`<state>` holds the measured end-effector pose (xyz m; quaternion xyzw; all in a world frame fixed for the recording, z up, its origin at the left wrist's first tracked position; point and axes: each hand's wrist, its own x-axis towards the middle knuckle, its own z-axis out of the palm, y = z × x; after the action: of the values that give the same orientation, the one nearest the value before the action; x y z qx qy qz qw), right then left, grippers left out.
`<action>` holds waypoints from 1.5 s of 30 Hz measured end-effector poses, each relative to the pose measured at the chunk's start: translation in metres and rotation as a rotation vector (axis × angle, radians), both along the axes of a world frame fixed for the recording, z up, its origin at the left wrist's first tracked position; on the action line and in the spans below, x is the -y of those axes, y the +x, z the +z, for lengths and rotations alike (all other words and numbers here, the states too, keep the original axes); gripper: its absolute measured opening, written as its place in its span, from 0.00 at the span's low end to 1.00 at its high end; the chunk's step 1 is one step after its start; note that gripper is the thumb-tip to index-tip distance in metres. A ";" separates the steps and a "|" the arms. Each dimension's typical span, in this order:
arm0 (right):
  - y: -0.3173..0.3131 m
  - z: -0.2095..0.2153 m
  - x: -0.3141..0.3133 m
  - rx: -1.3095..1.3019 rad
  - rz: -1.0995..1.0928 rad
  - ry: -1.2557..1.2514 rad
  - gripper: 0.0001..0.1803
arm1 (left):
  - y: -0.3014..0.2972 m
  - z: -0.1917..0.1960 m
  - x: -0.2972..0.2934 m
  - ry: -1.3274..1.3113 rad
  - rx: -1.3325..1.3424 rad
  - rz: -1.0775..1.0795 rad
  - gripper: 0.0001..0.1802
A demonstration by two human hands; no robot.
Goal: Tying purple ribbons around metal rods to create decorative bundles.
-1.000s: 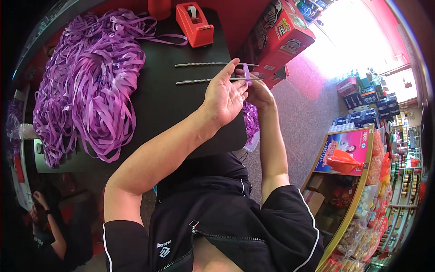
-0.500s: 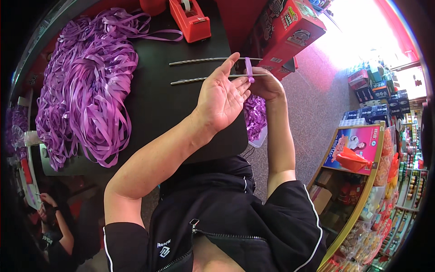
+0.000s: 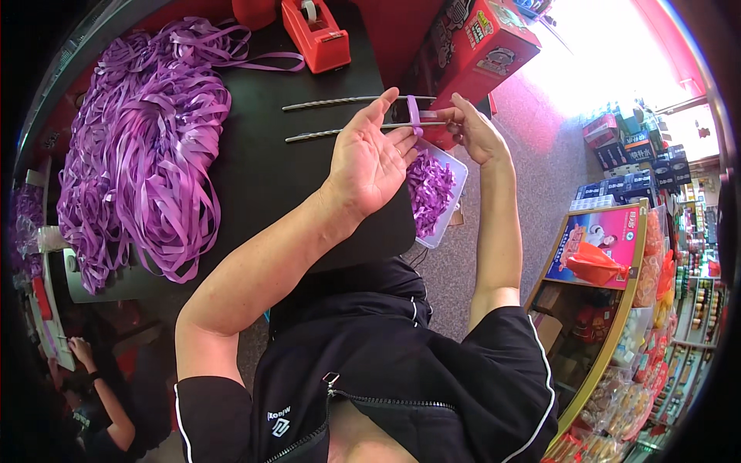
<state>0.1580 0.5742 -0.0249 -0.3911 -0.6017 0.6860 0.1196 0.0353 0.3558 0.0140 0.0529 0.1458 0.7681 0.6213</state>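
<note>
Two thin twisted metal rods [image 3: 312, 134] stick out side by side over the dark table. A purple ribbon [image 3: 414, 116] is looped across both of them. Palm up, my left hand [image 3: 369, 158] has its fingers stretched out along the lower rod, with the fingertips close to the ribbon's lower side. To the right of the loop is my right hand [image 3: 480, 133], its thumb and fingers closed near the rod ends; a short pale strip of ribbon appears to run into them. Its exact grip is partly hidden.
A large heap of purple ribbon [image 3: 147, 154] covers the table's left side. A red tape dispenser [image 3: 328, 50] and a red box [image 3: 494, 38] stand beyond. Below the rods, a white bin [image 3: 455, 197] holds cut purple pieces [image 3: 428, 193]. Another person's arm [image 3: 108, 397] shows at lower left.
My right hand has moved right, away from the loop, uncovering more of the bin. My left hand stays outstretched by the rods. The whole view has shifted slightly.
</note>
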 end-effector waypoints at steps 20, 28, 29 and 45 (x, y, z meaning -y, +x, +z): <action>-0.035 -0.040 0.030 -0.326 0.213 -0.396 0.09 | -0.003 -0.003 0.002 0.037 0.007 -0.023 0.34; -0.059 -0.061 0.039 -0.645 0.294 -0.615 0.09 | -0.002 -0.005 0.002 0.068 -0.034 -0.021 0.39; -0.062 -0.061 0.042 -0.655 0.292 -0.653 0.09 | -0.003 -0.005 0.002 0.065 -0.035 -0.017 0.39; -0.011 0.025 0.057 -0.126 -0.180 0.594 0.15 | 0.000 0.000 0.003 -0.007 0.004 0.012 0.37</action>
<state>0.1472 0.5177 0.0005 -0.3472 -0.7303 0.4898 0.3259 0.0353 0.3524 0.0139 0.0482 0.1475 0.7714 0.6172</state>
